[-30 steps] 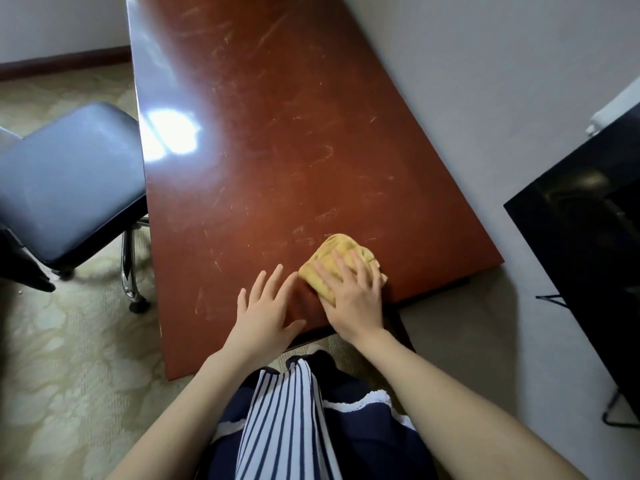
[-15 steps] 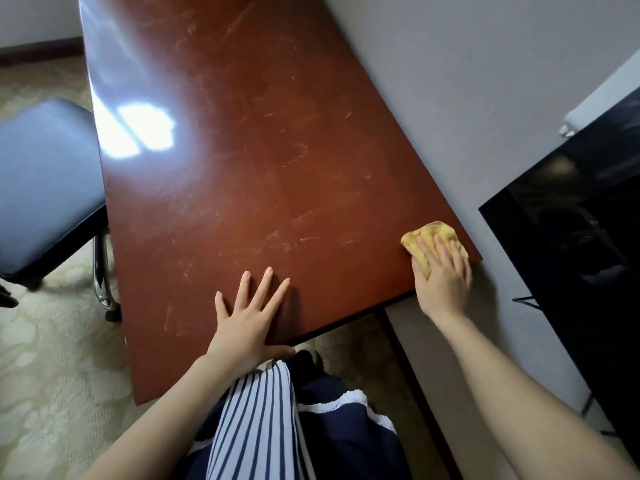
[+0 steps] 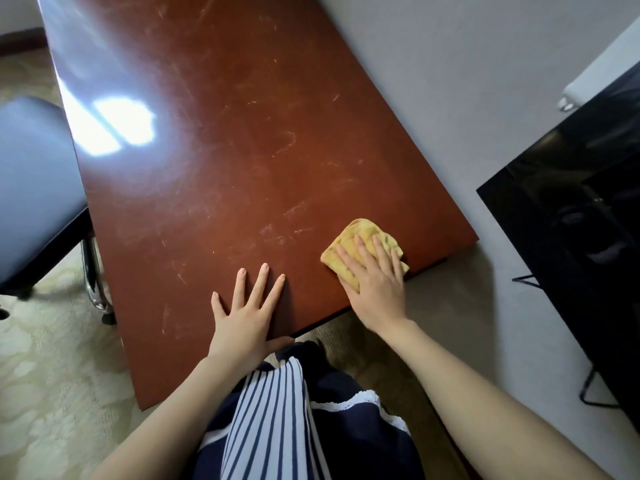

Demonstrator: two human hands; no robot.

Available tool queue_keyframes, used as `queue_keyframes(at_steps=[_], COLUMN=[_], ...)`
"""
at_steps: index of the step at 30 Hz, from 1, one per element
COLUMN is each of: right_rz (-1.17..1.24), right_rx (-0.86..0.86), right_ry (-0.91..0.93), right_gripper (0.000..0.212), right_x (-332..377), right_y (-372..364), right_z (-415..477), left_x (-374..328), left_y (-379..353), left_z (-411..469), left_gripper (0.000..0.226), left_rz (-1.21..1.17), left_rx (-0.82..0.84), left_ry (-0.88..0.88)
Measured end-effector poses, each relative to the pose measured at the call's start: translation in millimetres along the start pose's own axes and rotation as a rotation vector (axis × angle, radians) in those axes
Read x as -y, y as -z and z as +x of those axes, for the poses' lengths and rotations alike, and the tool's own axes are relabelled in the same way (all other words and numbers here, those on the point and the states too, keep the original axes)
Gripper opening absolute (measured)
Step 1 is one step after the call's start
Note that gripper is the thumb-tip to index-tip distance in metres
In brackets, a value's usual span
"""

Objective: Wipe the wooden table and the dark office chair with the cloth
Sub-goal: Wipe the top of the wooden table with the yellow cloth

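Right hand (image 3: 375, 289): laid flat, fingers straight and slightly apart, pressing down on the cloth; nothing curled round it.

Yellow cloth (image 3: 360, 233): folded into a thick pad, under the right palm and fingers, its far edge showing beyond the fingertips. It lies on the table close to the near edge and towards the right-hand corner.

Left hand (image 3: 242, 317): flat on bare wood, fingers spread wide, thumb at the near edge; holds nothing. Just left of the right hand, apart from the cloth.

Wooden table (image 3: 242, 150): reddish-brown, glossy, scratched; it runs away from both hands, with a bright glare patch far left of them.

Dark office chair (image 3: 31, 188): padded seat well left of the left hand, beside the table's long edge; chrome leg (image 3: 95, 282) below it.

Black screen (image 3: 571, 220): right of the right hand, on a thin stand.

Striped garment (image 3: 273, 417): navy and white, between the forearms.

Pale patterned carpet (image 3: 52, 375): beneath the chair.
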State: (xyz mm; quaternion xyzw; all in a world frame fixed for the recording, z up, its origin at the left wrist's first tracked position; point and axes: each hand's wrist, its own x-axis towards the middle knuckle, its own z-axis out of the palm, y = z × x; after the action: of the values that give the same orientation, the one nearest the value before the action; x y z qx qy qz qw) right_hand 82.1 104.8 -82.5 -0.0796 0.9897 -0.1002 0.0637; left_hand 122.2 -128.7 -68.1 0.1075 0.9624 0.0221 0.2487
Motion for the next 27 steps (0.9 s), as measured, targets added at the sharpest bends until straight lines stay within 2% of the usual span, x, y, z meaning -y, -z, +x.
queue_keyframes(at_steps=[3,5,13,17,19,23,27], right_rz=[-0.010,0.009,0.008,0.085,0.102,0.019,-0.056], right_rx=[0.014,0.007,-0.005,0.021,0.044,0.137,0.151], right_ry=[0.136,0.126,-0.411,-0.694,-0.764,-0.562,-0.322], right_gripper=[0.057,0.057,0.050,0.050,0.053,0.057,0.058], right_x=[-17,-36,-108,-96,-80,-34,19], right_y=[-2,3,36,41,38,25,9], right_z=[-26,-35,-1,46,66,94,92], left_x=[1,1,0,2,4,13,22], left_y=[-1,-1,3,6,5,1,-3], left_z=[0,1,3,-1,-6,-22,-36], left_gripper=[0.107,0.107,0.104,0.099,0.098,0.097,0.101], left_rz=[-0.009,-0.004,-0.022,-0.123,-0.140,-0.216,-0.229], left_rx=[-0.004,-0.005,0.000,-0.057,-0.088,-0.126,-0.126], left_ry=[-0.008,-0.011,-0.021,-0.032,-0.026,0.054,0.141])
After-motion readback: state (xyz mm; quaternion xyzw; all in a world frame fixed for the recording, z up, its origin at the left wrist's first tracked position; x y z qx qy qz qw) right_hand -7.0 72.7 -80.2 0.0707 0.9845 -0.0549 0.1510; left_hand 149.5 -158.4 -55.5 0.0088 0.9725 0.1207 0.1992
